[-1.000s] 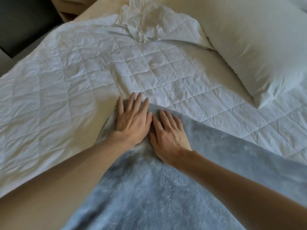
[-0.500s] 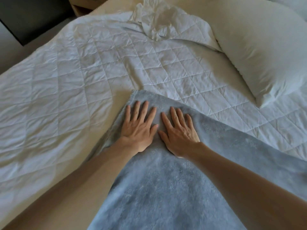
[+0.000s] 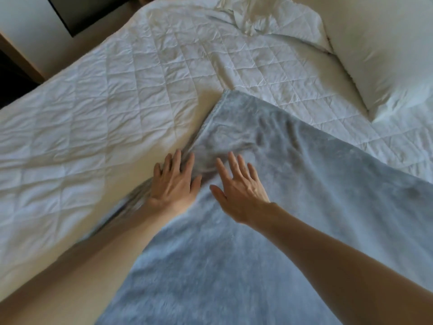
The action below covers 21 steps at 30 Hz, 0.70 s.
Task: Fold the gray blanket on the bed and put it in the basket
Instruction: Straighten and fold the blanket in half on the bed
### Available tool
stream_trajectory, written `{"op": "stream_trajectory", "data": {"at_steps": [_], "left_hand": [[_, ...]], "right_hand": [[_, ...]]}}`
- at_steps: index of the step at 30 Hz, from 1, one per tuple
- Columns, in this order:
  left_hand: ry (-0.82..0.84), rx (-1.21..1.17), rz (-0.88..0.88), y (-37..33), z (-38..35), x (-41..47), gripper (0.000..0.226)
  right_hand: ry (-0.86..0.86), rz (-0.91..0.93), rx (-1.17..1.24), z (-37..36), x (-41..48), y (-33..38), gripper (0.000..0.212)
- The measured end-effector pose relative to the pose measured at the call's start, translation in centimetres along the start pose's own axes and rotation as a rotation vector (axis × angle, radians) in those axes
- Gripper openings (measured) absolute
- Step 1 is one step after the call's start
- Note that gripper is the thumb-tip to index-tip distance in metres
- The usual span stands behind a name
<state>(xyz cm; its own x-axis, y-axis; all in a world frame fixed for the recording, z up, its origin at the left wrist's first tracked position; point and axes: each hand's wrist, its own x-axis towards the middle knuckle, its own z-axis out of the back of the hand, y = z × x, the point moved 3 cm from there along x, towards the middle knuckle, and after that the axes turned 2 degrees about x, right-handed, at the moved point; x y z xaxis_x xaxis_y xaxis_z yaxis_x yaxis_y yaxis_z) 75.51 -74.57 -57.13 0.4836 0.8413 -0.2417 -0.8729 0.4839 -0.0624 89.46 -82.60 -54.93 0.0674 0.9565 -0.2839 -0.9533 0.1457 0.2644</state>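
- Here, both hands lie flat with fingers spread and gripping nothing: the left hand (image 3: 174, 184) sits on the edge of the gray blanket (image 3: 269, 207), and the right hand (image 3: 241, 195) rests just beside it on the plush surface.
- The blanket is spread over the quilted bed cover (image 3: 117, 102), its corner well beyond the fingertips and a shallow wrinkle bunched just ahead of them.
- Pressing unevenly risks driving that wrinkle into the fold, so the layers would likely end up skewed.
- The pile looks slippery, so I judge the layers could slide under the left fingers (image 3: 178, 160).
- The pillow (image 3: 386, 55) lies well to the right of the right fingers.
- No basket is in view, so the carry is still to come.
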Motion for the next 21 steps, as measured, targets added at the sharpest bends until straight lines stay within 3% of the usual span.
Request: {"op": "stream_trajectory", "data": {"at_steps": [9,15,18,21], "left_hand": [[0.017,-0.024,0.195,2.3,-1.0,-10.0,0.062],[-0.035,-0.031,0.388,6.2,-1.5,-15.9,0.047],[-0.066,0.038,0.466,9.2,-1.6,-17.9,0.033],[-0.054,0.077,0.565,12.5,-2.0,-18.8,0.029]], "right_hand": [[0.144,0.181,-0.062,-2.7,-6.1,5.6,0.065],[0.220,0.280,-0.095,-4.3,-6.8,9.3,0.061],[0.173,0.328,-0.064,-4.2,-5.3,11.9,0.054],[0.096,0.320,-0.057,-3.9,-3.3,14.5,0.061]]}}
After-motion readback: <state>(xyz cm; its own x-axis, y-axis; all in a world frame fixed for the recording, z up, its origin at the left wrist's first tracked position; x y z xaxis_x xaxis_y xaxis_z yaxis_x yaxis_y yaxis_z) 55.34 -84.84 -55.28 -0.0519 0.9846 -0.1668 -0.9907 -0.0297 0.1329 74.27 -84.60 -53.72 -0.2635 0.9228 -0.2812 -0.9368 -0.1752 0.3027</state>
